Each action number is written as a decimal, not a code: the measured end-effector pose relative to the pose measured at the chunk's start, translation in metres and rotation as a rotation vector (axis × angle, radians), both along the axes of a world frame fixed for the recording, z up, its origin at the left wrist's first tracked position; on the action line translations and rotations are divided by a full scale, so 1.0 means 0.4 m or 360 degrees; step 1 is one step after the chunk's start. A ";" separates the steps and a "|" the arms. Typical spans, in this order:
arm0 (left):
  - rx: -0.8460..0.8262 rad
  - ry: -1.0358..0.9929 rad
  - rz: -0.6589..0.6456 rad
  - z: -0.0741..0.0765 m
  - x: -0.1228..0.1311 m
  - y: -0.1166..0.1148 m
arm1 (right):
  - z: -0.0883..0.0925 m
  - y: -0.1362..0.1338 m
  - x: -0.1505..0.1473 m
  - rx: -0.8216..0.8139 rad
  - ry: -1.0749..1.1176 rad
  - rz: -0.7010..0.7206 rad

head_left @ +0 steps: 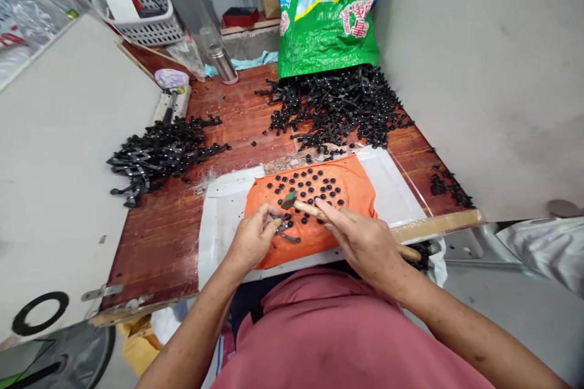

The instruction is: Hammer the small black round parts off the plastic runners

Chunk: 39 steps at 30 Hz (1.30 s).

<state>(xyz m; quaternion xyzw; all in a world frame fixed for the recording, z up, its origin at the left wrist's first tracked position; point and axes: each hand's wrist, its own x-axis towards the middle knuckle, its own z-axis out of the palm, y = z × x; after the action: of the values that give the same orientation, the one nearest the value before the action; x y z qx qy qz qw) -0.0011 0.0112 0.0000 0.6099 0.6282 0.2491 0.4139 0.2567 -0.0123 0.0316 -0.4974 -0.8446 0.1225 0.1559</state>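
Note:
My right hand (365,237) is wrapped round the wooden handle of a small hammer (310,209), whose dark greenish head is over an orange cloth (292,252). The handle's end sticks out behind the wrist. Fingers of my left hand (258,234) pinch a small black plastic strip (289,237) at the cloth's left part, close to the hammer head. Several round black caps (314,179) lie spread over the cloth. Under the cloth is a white sheet (219,213) on the reddish wooden table.
A heap of black plastic parts (337,103) spills from a green and blue sack (328,18) at the back. Another black pile (155,155) lies at left. A steel flask (223,64) and a white basket (146,18) stand behind. Grey panels (479,73) flank the table.

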 end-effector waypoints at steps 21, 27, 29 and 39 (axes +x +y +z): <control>-0.0100 -0.0457 0.0182 0.017 0.013 -0.014 | 0.004 0.026 -0.030 -0.0374 0.0439 -0.0051; 0.0036 -0.0492 0.0268 0.034 0.031 -0.050 | 0.011 0.026 -0.087 -0.0865 0.1004 0.0043; 0.0286 -0.0178 0.0225 0.045 0.027 -0.065 | -0.002 0.025 -0.105 -0.0948 0.1050 -0.0030; 0.0699 0.0665 -0.0642 0.099 0.019 -0.122 | -0.009 0.028 -0.122 -0.1285 0.1501 0.0144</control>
<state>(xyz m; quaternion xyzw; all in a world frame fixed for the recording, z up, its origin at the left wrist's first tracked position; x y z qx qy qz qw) 0.0065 -0.0375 0.0396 0.8336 0.4978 0.1615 0.1765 0.2080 -0.0013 0.0280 -0.3732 -0.5920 0.6453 0.3063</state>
